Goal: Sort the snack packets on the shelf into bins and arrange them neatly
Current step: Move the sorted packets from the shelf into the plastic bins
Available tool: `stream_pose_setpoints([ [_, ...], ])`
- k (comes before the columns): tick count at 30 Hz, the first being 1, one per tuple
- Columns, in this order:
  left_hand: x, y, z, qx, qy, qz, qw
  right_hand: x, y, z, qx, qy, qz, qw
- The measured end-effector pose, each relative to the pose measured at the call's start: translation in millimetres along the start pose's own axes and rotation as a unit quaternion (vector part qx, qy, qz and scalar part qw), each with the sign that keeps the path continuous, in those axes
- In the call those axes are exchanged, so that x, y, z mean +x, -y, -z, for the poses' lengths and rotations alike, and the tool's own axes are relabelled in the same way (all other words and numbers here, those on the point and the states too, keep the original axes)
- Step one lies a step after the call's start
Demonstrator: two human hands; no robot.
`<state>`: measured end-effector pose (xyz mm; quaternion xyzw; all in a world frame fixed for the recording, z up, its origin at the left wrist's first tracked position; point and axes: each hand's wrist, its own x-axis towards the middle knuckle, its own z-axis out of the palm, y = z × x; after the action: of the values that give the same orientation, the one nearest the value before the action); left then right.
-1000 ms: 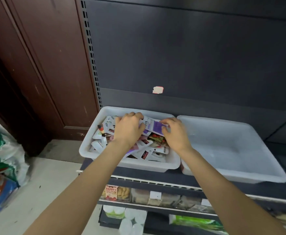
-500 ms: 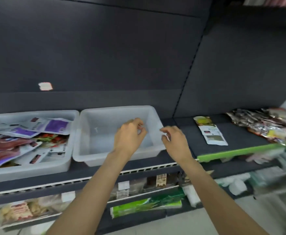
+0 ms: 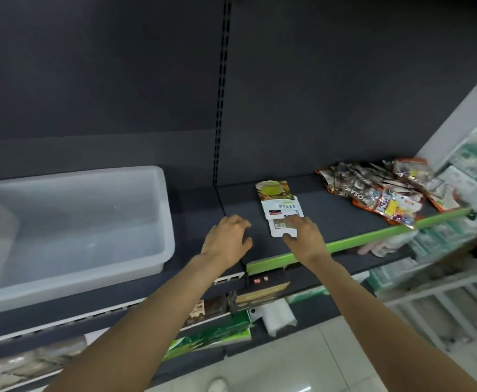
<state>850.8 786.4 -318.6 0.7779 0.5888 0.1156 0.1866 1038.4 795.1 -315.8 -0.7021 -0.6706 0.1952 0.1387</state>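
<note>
Right hand (image 3: 305,240) touching white packet (image 3: 281,226), left hand (image 3: 227,240) loosely curled, holding nothing

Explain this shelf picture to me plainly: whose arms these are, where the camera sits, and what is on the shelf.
No machine here: a person's two bare arms, filmed by a camera worn on the head, looking forward and down. The left hand hovers open over the dark shelf, holding nothing. The right hand has its fingers on the nearest of a few white snack packets lying in an overlapping row; a firm grip is not clear. Further right lies a pile of brown packets. On the left stands an empty white bin.
</note>
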Motion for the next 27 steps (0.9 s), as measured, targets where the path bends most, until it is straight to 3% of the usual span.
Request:
stream_pose_setpoints([
  [4,44,-5,-21,-0.02,0.021,0.007,1.0,39,-37,2,0.027,0.011,-0.049,0.998],
  [8,76,-12,-47,0.01,0.079,0.002,0.997,72,-65,-5,0.007,0.045,-0.044,0.998],
  [15,119,-17,-76,0.002,0.131,0.007,0.991,103,-91,-12,-0.064,0.194,0.044,0.978],
  [19,127,-21,-88,0.038,0.153,0.047,0.986,118,-112,-8,-0.111,0.188,0.083,0.972],
  [24,118,-34,-93,0.208,0.088,0.05,0.973,130,-128,2,0.007,0.182,0.062,0.981],
  [27,108,-39,-93,0.252,0.053,0.067,0.964,136,-124,3,0.009,0.182,0.07,0.981],
])
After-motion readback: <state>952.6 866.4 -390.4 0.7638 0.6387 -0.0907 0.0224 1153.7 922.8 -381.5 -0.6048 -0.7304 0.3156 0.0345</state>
